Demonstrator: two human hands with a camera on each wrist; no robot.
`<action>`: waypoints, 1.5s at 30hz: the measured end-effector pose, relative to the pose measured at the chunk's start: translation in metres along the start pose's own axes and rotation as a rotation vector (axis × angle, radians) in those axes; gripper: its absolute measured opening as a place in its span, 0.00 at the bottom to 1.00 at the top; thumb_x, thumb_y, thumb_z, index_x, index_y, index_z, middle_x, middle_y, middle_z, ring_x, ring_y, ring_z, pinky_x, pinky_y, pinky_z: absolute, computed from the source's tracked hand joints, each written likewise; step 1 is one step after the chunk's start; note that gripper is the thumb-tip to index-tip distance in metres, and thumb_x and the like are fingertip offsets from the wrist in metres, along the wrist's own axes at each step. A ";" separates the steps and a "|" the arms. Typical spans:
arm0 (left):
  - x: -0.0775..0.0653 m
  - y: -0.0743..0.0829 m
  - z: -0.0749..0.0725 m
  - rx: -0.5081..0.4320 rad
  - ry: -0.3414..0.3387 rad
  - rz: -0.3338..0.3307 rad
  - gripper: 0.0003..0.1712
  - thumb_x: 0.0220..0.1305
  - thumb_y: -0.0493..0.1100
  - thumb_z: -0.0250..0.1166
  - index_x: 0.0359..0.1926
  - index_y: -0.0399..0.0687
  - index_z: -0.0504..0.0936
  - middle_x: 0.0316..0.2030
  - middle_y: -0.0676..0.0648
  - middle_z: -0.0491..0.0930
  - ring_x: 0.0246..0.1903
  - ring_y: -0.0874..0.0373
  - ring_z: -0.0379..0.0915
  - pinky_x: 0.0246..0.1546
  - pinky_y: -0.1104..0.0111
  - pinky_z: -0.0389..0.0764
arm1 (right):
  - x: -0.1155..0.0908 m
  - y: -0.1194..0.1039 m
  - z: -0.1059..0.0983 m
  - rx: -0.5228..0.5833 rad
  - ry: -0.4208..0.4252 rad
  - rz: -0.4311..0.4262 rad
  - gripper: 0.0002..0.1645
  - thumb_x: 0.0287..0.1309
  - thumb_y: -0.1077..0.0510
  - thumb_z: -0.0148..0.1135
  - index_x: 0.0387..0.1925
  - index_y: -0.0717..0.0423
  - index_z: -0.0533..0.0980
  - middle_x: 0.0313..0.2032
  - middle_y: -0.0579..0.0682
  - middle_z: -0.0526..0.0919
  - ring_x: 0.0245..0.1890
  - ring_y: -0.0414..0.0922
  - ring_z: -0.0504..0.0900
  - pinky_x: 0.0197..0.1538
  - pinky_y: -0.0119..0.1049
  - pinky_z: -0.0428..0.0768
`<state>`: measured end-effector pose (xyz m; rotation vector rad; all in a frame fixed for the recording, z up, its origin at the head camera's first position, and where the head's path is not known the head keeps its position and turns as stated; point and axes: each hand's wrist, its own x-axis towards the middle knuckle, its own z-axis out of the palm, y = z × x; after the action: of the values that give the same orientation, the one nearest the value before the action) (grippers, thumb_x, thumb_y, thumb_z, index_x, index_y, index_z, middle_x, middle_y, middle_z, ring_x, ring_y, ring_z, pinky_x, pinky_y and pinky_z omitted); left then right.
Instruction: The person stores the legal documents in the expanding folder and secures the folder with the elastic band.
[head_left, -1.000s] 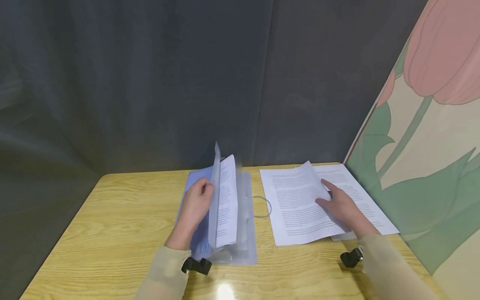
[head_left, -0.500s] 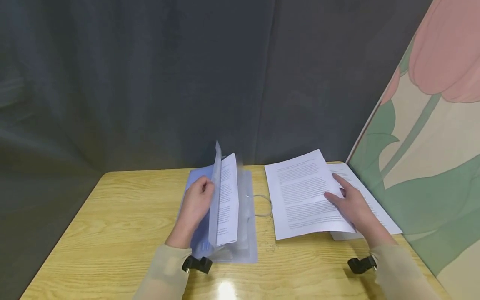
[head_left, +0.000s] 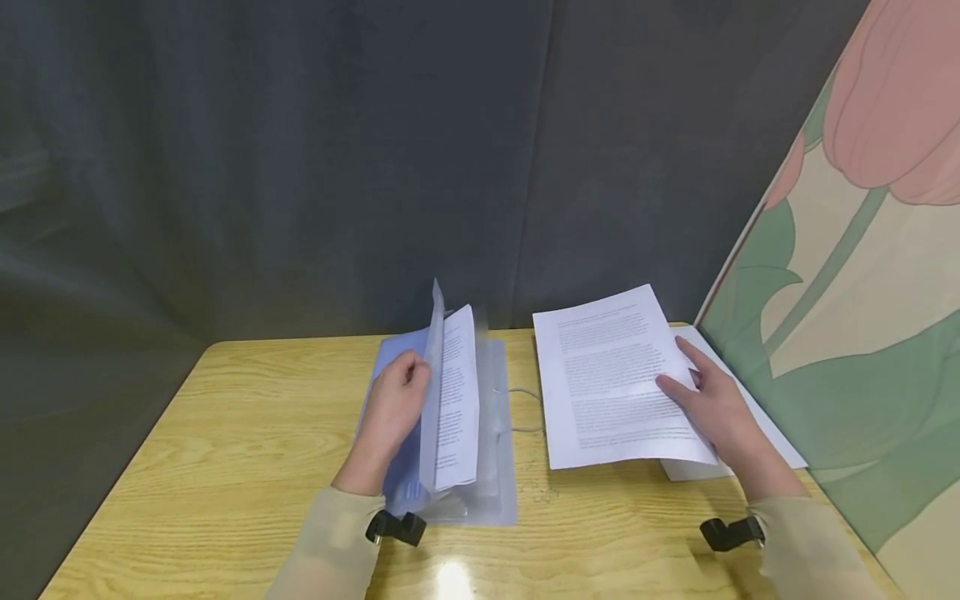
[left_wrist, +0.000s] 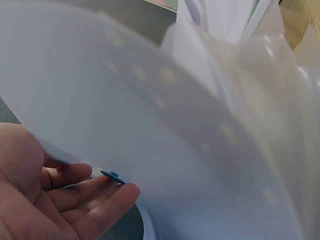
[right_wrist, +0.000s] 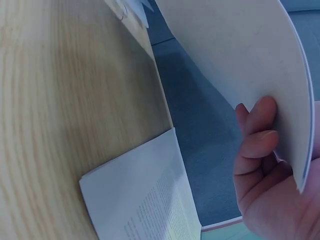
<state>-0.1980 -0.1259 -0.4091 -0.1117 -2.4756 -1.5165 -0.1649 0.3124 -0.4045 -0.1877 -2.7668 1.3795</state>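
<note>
A bluish plastic folder (head_left: 399, 495) lies opened on the table, its translucent leaves (head_left: 431, 417) standing up. Printed pages (head_left: 459, 400) stand among those leaves. With curled fingers my left hand (head_left: 393, 404) holds the raised leaves on their left side. The left wrist view has that hand (left_wrist: 75, 200) at the edge of a bent translucent sheet (left_wrist: 150, 125), near a small blue disc (left_wrist: 114, 176). Off to the right, my right hand (head_left: 716, 412) pinches a small stack of printed paper (head_left: 615, 383) at its right edge, tilted up off the table.
More printed sheets (right_wrist: 145, 195) lie on the wooden table (head_left: 225, 467), under and beyond the right hand. A thin elastic loop (head_left: 525, 430) sticks out from the folder's right side. Dark curtain (head_left: 360, 167) hangs behind, and a flower-patterned panel (head_left: 847, 333) stands at the right.
My right hand has lifted the printed stack off the sheets beneath it and shifted slightly right; the stack has straightened. The left hand and folder have stayed nearly still.
</note>
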 end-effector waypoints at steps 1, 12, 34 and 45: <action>0.000 0.000 0.000 -0.001 0.001 -0.001 0.12 0.76 0.39 0.54 0.32 0.47 0.76 0.23 0.50 0.66 0.26 0.51 0.65 0.29 0.59 0.67 | 0.000 -0.001 0.000 0.016 -0.001 0.002 0.52 0.83 0.46 0.59 0.91 0.46 0.41 0.74 0.78 0.68 0.43 0.52 0.92 0.38 0.38 0.87; -0.002 0.000 -0.002 -0.020 0.001 -0.015 0.11 0.77 0.39 0.54 0.33 0.47 0.76 0.24 0.49 0.65 0.25 0.52 0.65 0.28 0.61 0.67 | -0.004 -0.013 0.016 0.122 -0.035 0.005 0.51 0.83 0.47 0.60 0.91 0.43 0.42 0.71 0.74 0.74 0.42 0.48 0.92 0.39 0.38 0.87; -0.003 -0.004 -0.001 -0.004 -0.006 -0.003 0.13 0.79 0.40 0.53 0.33 0.47 0.76 0.22 0.51 0.63 0.23 0.54 0.61 0.27 0.61 0.65 | -0.007 -0.041 0.054 0.213 -0.105 0.018 0.50 0.81 0.47 0.64 0.91 0.39 0.48 0.72 0.69 0.75 0.46 0.51 0.92 0.43 0.37 0.88; -0.004 -0.005 -0.002 0.001 -0.007 -0.011 0.12 0.79 0.41 0.54 0.33 0.47 0.76 0.23 0.50 0.64 0.23 0.53 0.62 0.27 0.60 0.66 | -0.002 -0.053 0.069 0.230 -0.113 0.021 0.50 0.80 0.49 0.65 0.90 0.38 0.50 0.73 0.67 0.75 0.47 0.52 0.92 0.45 0.37 0.88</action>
<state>-0.1943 -0.1297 -0.4137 -0.1031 -2.4861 -1.5223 -0.1743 0.2256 -0.4035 -0.1337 -2.6684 1.7502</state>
